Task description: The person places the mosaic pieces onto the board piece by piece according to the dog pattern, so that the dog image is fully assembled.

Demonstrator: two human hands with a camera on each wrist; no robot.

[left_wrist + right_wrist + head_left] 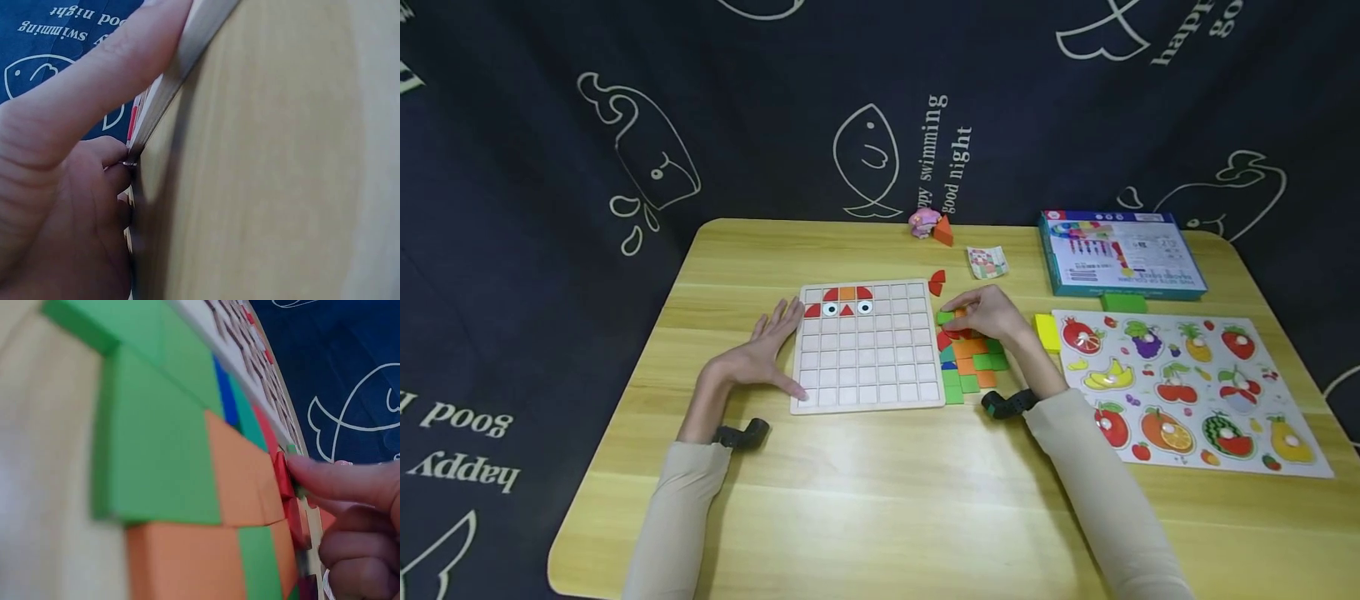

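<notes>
A wooden grid board (867,363) lies at the table's middle, with red, orange and round eye tiles set in its upper rows. The left hand (758,353) rests at the board's left edge, fingers spread, with its thumb (106,81) on the rim. Just right of the board, the right hand (988,313) pinches a green block (945,317) between thumb and index finger. Under and below that hand lie several loose blocks, among them an orange block (237,469) and a green block (156,444). The fingers partly hide red pieces (283,475) there.
Red quarter-round pieces (937,282) lie off the board's upper right corner. Farther back are a pattern card (987,262), a pink toy (923,222) and a red-orange triangular block (943,232). A box (1123,258) and a fruit puzzle board (1187,392) occupy the right side.
</notes>
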